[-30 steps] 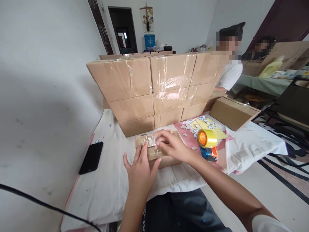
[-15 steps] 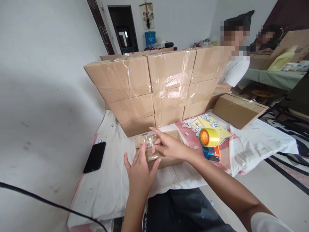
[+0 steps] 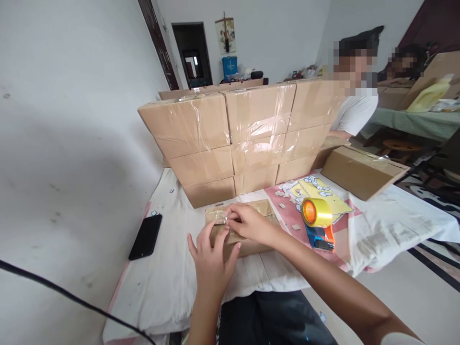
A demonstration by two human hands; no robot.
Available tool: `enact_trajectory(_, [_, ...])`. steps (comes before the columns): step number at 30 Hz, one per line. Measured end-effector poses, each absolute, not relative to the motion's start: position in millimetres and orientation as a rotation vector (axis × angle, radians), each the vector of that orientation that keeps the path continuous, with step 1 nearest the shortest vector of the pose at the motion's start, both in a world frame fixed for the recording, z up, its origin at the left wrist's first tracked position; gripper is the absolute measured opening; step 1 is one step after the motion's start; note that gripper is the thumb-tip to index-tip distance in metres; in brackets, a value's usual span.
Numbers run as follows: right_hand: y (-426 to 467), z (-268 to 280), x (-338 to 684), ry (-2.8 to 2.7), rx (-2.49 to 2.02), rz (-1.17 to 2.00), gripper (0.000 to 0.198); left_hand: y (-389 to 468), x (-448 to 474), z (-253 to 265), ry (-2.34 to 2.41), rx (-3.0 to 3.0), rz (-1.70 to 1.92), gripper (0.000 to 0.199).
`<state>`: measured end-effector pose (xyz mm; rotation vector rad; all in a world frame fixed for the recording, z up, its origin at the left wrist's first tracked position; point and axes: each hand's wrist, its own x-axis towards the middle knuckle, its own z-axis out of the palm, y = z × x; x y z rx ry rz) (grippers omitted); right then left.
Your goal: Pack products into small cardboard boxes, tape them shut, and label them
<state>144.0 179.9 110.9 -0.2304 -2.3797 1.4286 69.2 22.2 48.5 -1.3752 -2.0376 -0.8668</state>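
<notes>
A small cardboard box (image 3: 247, 247) lies on the cloth-covered table in front of me, with clear packing tape (image 3: 217, 216) across its top. My left hand (image 3: 212, 256) rests at the box's left side, fingers spread and fingertips on the top. Above the box, the fingers of my right hand (image 3: 253, 226) are bent together in a pinch at the tape near the left end. The exact spot between those fingertips is partly hidden. To the right stands a tape dispenser (image 3: 318, 235) carrying a yellow roll of tape (image 3: 319, 212).
A wall of stacked, taped cardboard boxes (image 3: 201, 124) stands behind the small box. A black phone (image 3: 145, 237) lies at left. Another box (image 3: 362, 170) sits tilted at right, near a person in a white sleeve (image 3: 355, 115). Cardboard scraps (image 3: 282, 206) litter the cloth (image 3: 172, 287).
My right hand's index finger, stretched out earlier, has curled in to meet the thumb at the tape. My left hand stays at the box's side. The whole view has shifted slightly.
</notes>
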Motion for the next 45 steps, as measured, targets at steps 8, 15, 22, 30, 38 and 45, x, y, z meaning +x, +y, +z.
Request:
enact_trajectory(8, [175.5,114.7,144.2,-2.412,-0.237,1.268,0.016,24.7,77.5,30.3,-1.920,-1.251,-0.951,0.021])
enact_trajectory(15, [177.7,108.2,140.0,-2.470,-0.414,0.857,0.009,24.0,78.9,25.2,-1.910,-1.228,-0.960,0.019])
enact_trajectory(22, [177.1,127.1,136.1,-2.544,-0.866,0.157,0.035,25.9,80.7,25.2,-1.928,-1.219,-0.966,0.017])
enact_trajectory(30, [223.4,88.0,222.5,-2.281,-0.693,1.033,0.059,20.1,80.7,27.2,-1.997,-1.222,-1.062,0.031])
enact_trajectory(38, [215.3,16.6,253.8,-2.174,-0.487,1.540,0.126,15.9,55.3,41.9,-2.293,-0.994,-1.329,0.038])
enact_trajectory(45, [207.1,-13.9,236.6,-1.959,-0.459,1.508,0.125,15.0,63.4,61.2,-2.390,-0.793,-1.625,0.031])
